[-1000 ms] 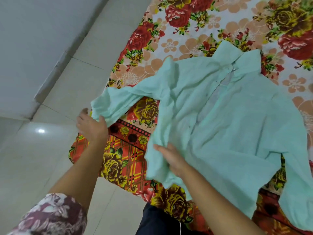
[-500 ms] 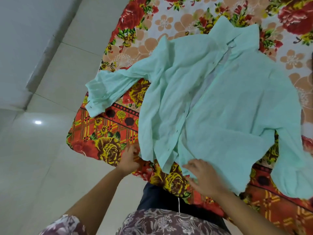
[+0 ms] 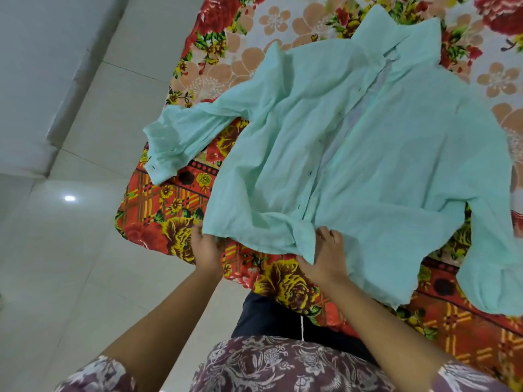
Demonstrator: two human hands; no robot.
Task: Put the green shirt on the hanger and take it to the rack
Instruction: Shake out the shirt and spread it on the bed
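Across floral bedsheet (image 3: 169, 216), green shirt (image 3: 368, 154) beside tiled floor (image 3: 70, 264).

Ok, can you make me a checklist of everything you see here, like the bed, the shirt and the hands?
Surface: bed under a floral sheet, red and orange border at the near edge.
Job's things: shirt spread flat, collar at the far end, one sleeve reaching the bed's edge; no hanger or rack seen.
Clutter: nothing seen.
Grippers: left hand pinches the hem's corner; right hand grips the hem at the button strip.
Cables: nothing seen.
Surroundings: pale tiled floor, wall beyond it.
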